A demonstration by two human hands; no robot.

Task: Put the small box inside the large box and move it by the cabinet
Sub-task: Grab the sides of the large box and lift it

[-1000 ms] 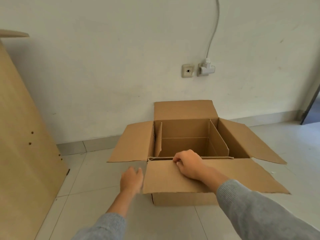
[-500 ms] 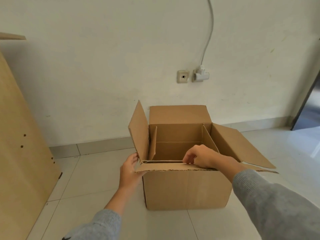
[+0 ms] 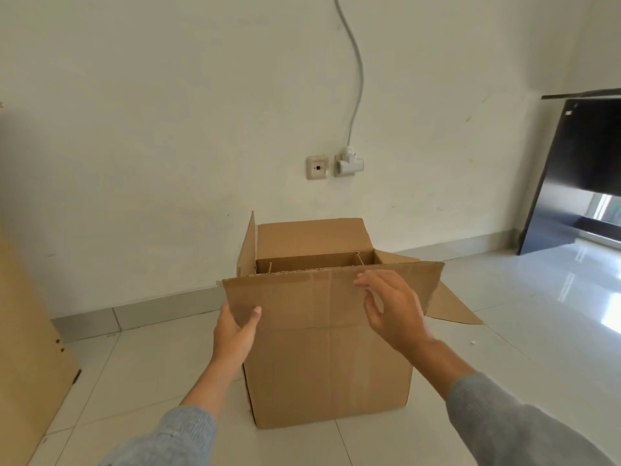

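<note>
**Head view: flaps half raised, one hand only on the large box**

Head view shows the large box (image 3: 327,371) standing on the floor (image 3: 504,331) at centre frame, near the wall. The near flap (image 3: 319,297) is raised almost upright. Its lower left corner is pinched by the left hand (image 3: 235,334), thumb in front. The right hand (image 3: 391,309) is held open, fingers spread, in front of the flap's right part; contact cannot be told. The small box (image 3: 309,265) is glimpsed inside, only its top edges showing above the near flap. The cabinet (image 3: 30,348) is seen at the left edge of the frame.

A risk is judged here: held by one corner, the flap may bend or tear at its crease. If the box is lifted by flaps rather than walls, it may tilt and the small box may be shifted. The right flap (image 3: 450,307), left hanging outward, may catch during the move.
</note>
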